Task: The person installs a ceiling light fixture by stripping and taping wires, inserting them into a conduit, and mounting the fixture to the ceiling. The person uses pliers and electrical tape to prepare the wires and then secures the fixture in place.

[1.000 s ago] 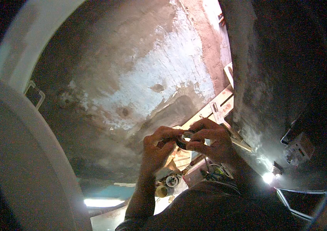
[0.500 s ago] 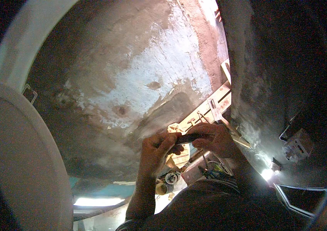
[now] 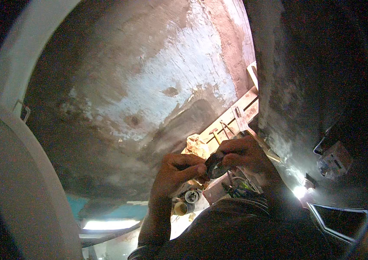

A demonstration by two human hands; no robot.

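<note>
In front of my body, both hands are raised close together around a dark round roll [image 3: 214,166] that looks like tape. My right hand [image 3: 245,157] grips its right side between thumb and fingers. My left hand [image 3: 178,172] is closed in a pinch at its left edge, thumb and forefinger pressed together. Whether a loose end of the tape lies between those left fingers is too dark to see. Behind the hands lies a crumpled tan paper bag [image 3: 198,146].
Hand tools, among them a hammer [image 3: 215,135], lie on a wooden plank [image 3: 248,102] beyond my hands. White and tan containers, the white one a cup [image 3: 192,196], stand below. A bright lamp [image 3: 300,192] and a wall box [image 3: 335,160] are right; a pale door [image 3: 21,186] is left.
The dark roll has turned from edge-on to showing its round face. My hands have tilted with it, and the left hand has shifted slightly lower.
</note>
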